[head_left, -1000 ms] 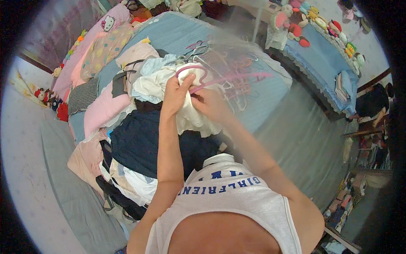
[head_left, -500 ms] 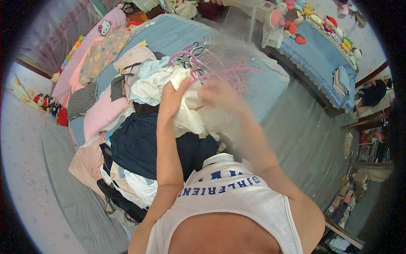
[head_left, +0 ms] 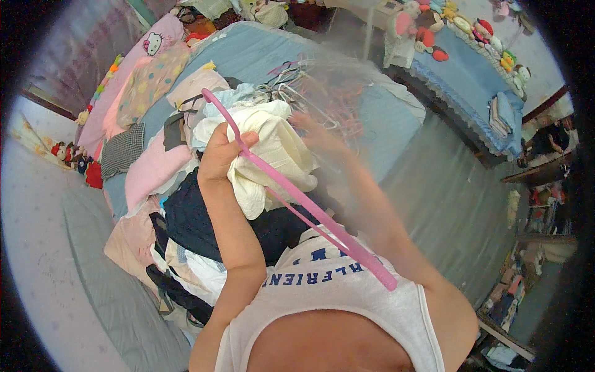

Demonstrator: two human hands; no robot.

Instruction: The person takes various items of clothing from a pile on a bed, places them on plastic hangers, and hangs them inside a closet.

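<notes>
Fingers of your left hand [head_left: 222,149] are closed around the pink hanger [head_left: 297,195], near the base of its hook, with the thumb over it. In the head view, its hook reaches to the upper left, and its long bar slants down to the right, ending in front of your white sleeveless top [head_left: 334,297]. A cream garment [head_left: 276,142] is bunched against the same hand, partly behind the hanger; you can't tell whether those fingers pinch it too. Your right hand [head_left: 317,135] is blurred and hazy, close to the garment's right side, so you can't tell whether its fingers are apart or together. Just beyond it, a tangle of hangers [head_left: 296,87] lies on the bed's blue cover [head_left: 248,46]. Nearer you, beneath your left forearm, a dark navy garment [head_left: 186,214] is spread out, with a pink cushion [head_left: 155,177] to its upper left.
</notes>
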